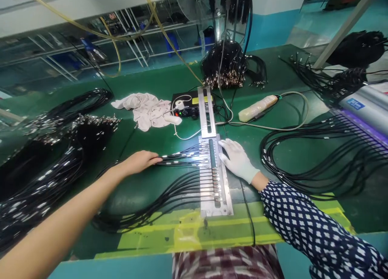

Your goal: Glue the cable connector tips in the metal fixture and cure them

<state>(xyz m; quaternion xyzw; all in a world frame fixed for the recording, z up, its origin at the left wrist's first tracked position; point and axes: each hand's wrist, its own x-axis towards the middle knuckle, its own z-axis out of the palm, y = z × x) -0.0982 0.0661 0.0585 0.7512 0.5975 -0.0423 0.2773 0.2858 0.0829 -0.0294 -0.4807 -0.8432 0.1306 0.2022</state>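
Note:
My bare left hand [142, 161] is closed around several thin black cables [176, 159] just left of a metal slotted fixture [222, 178]. The ends of those cables lie over the fixture's upper part under a bright light. Lower down, another row of black cables [178, 186] sits side by side in the fixture, with small metal connectors [216, 182] at their tips. On the fixture's right edge rests my right hand [238, 160], in a white glove with the fingers stretched out; it appears to hold nothing.
A black control box [184, 111] and a crumpled cloth [148, 109] lie behind the fixture. Cable bundles [45, 178] fill the left side. At right are a taped handle-shaped tool [257, 108], looped cables [279, 158] and a grey machine [366, 103] with purple light.

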